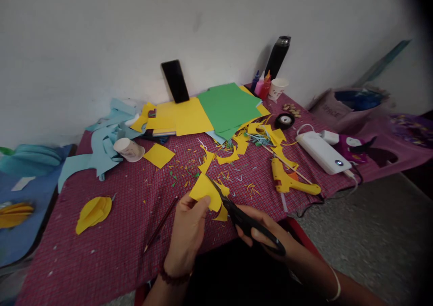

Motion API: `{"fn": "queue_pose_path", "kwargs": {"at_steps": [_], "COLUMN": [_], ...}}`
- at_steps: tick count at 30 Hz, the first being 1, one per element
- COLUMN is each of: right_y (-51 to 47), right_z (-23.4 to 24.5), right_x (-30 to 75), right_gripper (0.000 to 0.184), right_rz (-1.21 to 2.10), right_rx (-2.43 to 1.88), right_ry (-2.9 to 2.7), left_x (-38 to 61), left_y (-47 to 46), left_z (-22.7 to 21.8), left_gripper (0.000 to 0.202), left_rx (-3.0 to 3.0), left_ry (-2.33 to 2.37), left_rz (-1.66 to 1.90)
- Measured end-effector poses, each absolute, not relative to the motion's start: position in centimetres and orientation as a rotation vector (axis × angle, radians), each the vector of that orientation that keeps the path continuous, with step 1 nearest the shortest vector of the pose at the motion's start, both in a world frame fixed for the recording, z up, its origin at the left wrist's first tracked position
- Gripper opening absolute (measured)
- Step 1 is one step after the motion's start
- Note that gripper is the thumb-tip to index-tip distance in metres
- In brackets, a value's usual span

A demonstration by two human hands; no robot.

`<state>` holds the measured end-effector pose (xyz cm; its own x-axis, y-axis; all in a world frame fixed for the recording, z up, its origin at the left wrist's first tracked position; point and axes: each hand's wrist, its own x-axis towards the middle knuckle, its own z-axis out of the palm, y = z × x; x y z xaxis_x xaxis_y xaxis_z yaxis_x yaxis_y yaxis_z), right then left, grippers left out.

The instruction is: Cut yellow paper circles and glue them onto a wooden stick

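My left hand [188, 231] pinches a piece of yellow paper [205, 190] over the near edge of the table. My right hand [270, 238] grips black scissors [241, 218], whose blades cut into that paper from the right. A small yellow offcut [222, 214] hangs below the blades. A pencil [161, 224] lies on the cloth just left of my left hand.
Red checked cloth [111, 234] covers the low table. On it lie folded yellow shapes [94, 212], a tipped paper cup [128, 149], yellow and green sheets [216, 109], a phone [175, 81], a glue gun [287, 179], a power bank [323, 152], tape [284, 120], a bottle [277, 57] and scraps.
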<state>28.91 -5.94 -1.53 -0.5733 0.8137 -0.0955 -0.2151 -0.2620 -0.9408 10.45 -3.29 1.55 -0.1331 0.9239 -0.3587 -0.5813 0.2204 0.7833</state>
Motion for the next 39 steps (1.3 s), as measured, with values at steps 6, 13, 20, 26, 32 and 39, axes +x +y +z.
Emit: {"fn": "queue_pose_path", "kwargs": {"at_steps": [6,13,20,26,32,39], "right_y": [-5.8,-4.7,-4.0,-3.7,-3.0,-0.5], "right_z": [-1.2,-1.1,-0.1,0.7,0.9,3.2], "right_x": [29.3,30.1,30.3,30.3,29.7,26.5], "right_gripper": [0.056,0.048,0.056,0.064,0.062,0.058], "right_rz": [1.916,1.800,1.742,1.706,1.706,1.877], "right_rx": [-0.789,-0.806,-0.802,-0.810,-0.749,-0.603], "right_ry": [-1.218,-1.145,-1.193,-1.270,-1.320,-1.330], "left_x": [10.8,12.2,12.3,11.9,10.9,7.0], "left_y": [-2.0,1.3,2.1,1.8,1.5,0.5], "left_z": [2.2,3.8,4.3,5.0,6.2,7.3], "left_gripper": [0.012,0.014,0.013,0.014,0.011,0.016], "left_rx": [0.423,0.578,0.642,0.633,0.626,0.617], "left_ry": [1.025,1.105,1.103,1.073,0.966,0.937], "left_rz": [1.306,1.196,1.184,1.204,1.275,1.518]}}
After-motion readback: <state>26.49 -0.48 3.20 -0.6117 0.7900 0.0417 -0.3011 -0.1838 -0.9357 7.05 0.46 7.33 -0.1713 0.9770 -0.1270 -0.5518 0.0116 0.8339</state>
